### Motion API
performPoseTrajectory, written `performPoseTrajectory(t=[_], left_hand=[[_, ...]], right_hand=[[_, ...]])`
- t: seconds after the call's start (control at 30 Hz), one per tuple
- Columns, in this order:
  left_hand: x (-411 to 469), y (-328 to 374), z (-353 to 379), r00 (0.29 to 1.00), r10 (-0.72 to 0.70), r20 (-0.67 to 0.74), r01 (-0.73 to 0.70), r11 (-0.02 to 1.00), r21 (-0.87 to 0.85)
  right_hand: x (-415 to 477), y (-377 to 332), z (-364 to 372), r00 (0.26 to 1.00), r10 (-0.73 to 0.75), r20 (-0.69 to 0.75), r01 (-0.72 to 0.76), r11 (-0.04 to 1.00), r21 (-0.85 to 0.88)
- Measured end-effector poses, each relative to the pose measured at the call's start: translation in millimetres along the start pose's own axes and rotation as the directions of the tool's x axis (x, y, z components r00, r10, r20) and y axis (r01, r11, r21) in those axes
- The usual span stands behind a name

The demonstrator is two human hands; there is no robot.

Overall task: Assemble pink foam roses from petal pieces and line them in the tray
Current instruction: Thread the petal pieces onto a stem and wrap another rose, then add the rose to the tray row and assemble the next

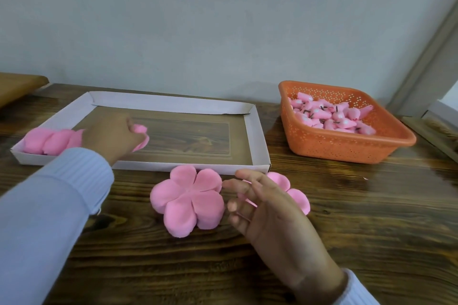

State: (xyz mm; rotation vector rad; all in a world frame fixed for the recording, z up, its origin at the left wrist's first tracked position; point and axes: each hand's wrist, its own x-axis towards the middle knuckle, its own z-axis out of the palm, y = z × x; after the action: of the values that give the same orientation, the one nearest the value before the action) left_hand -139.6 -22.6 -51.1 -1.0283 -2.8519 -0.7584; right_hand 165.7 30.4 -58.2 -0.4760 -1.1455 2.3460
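Observation:
My left hand (112, 135) reaches into the shallow cardboard tray (256, 141) and grips a pink foam rose (141, 137) just above the tray floor. To its left, assembled pink roses (50, 142) lie side by side at the tray's left end. A flat five-petal pink piece (187, 199) rests on the table in front of the tray. My right hand (266, 208) hovers with relaxed fingers over a second petal piece (293, 189), which it partly hides.
An orange perforated basket (347, 143) at the back right holds several pink bud cores with dark stems. The wall stands right behind the tray. A wooden board (17, 84) lies at the far left edge. The tabletop is dark wood.

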Motion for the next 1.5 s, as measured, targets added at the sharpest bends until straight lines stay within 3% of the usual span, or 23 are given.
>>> performPoseTrajectory(t=[0.2, 0.4, 0.6, 0.83, 1.0, 1.27, 1.5], left_hand=[[10, -22, 6, 1.000, 0.013, 0.007, -0.014, 0.941, 0.338], [15, -24, 5, 0.998, -0.046, 0.038, 0.025, 0.905, 0.424], [9, -23, 9, 0.995, 0.093, -0.032, -0.057, 0.808, 0.586], [6, -18, 8, 0.999, 0.019, -0.050, 0.015, 0.801, 0.599], [3, -15, 8, 0.999, -0.023, -0.026, 0.032, 0.886, 0.463], [5, -22, 5, 0.996, -0.007, -0.089, 0.052, 0.860, 0.508], [15, -33, -1, 0.996, 0.028, 0.089, -0.067, 0.881, 0.469]], right_hand=[[1, -3, 0, 1.000, 0.008, -0.010, -0.008, 1.000, 0.003], [1, -2, -1, 1.000, 0.020, -0.006, -0.020, 1.000, -0.019], [-1, 0, -1, 1.000, 0.027, -0.001, -0.027, 0.998, -0.053], [0, 0, 1, 1.000, 0.028, 0.001, -0.028, 0.998, -0.049], [0, 1, 1, 1.000, 0.023, -0.006, -0.023, 0.998, -0.058], [0, 0, 1, 0.999, 0.020, -0.032, -0.021, 0.999, -0.028], [1, 1, 2, 0.999, 0.022, -0.029, -0.023, 0.999, -0.042]])
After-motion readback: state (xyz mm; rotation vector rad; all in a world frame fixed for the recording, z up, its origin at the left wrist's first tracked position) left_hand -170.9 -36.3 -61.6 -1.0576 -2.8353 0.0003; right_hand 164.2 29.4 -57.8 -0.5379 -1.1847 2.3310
